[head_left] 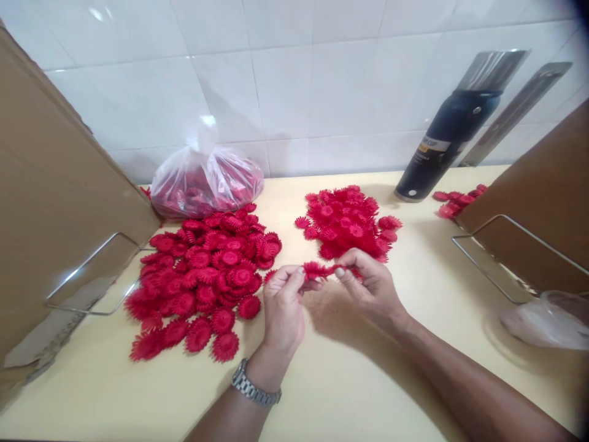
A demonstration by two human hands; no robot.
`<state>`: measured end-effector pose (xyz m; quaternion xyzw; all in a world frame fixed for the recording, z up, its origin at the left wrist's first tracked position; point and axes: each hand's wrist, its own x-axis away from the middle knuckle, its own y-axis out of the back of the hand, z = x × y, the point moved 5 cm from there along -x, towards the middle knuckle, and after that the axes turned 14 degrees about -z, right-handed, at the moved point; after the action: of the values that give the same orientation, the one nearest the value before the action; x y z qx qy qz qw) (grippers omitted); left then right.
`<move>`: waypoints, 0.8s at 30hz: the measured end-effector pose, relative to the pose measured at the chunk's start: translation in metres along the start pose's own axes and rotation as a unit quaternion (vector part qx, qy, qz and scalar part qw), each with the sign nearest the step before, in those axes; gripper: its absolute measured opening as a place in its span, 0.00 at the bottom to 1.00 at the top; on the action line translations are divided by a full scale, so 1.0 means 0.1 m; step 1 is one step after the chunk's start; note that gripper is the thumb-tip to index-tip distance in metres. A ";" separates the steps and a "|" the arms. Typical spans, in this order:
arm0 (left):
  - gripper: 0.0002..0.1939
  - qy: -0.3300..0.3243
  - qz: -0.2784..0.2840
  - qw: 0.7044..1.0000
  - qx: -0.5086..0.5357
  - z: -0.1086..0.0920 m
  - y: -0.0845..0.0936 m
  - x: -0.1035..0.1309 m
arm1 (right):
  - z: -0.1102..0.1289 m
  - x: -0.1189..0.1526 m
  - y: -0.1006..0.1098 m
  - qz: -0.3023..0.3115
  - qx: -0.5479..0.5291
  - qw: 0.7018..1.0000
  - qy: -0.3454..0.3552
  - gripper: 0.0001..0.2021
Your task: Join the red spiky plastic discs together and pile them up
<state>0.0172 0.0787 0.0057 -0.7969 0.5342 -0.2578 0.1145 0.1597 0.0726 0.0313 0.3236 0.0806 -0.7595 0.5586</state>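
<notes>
My left hand [286, 301], with a metal watch at the wrist, pinches one end of a fringed red piece [315, 270]. The fingers of my right hand [370, 285] are closed on the other end of the red material, so it stretches between both hands just above the table. Left of my left hand lies a large pile of red fringed discs [202, 279]. A smaller pile of red fringed pieces [345, 218] lies just beyond my right hand.
Cardboard [55, 147] stands at the left, more cardboard [538, 202] at the right, each with a wire frame. A knotted plastic bag [207, 181], a dark bottle [448, 144] and a metal strip [518, 113] are near the tiled wall. Clear plastic [547, 322] lies right.
</notes>
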 end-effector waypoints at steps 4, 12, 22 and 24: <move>0.06 -0.020 -0.043 0.998 0.029 -0.07 0.07 -0.05 | -0.19 -0.13 0.23 -0.102 -0.001 0.992 -0.080 0.06; 0.05 -0.059 0.010 0.995 -0.077 -0.02 0.04 0.01 | -0.25 -0.35 0.47 -0.106 0.344 0.924 0.128 0.11; 0.02 -0.074 0.090 0.991 -0.069 0.01 -0.03 0.07 | -0.09 0.04 -0.19 0.155 -0.194 0.937 -0.246 0.10; 0.01 -0.061 0.089 0.992 -0.070 0.02 -0.02 0.07 | -0.10 0.05 -0.20 0.145 -0.246 0.916 -0.281 0.11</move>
<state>0.0226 0.0726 0.0069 -0.7664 0.6118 -0.1593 0.1137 0.1447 0.0806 0.0162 -0.0429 0.0565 -0.6857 0.7244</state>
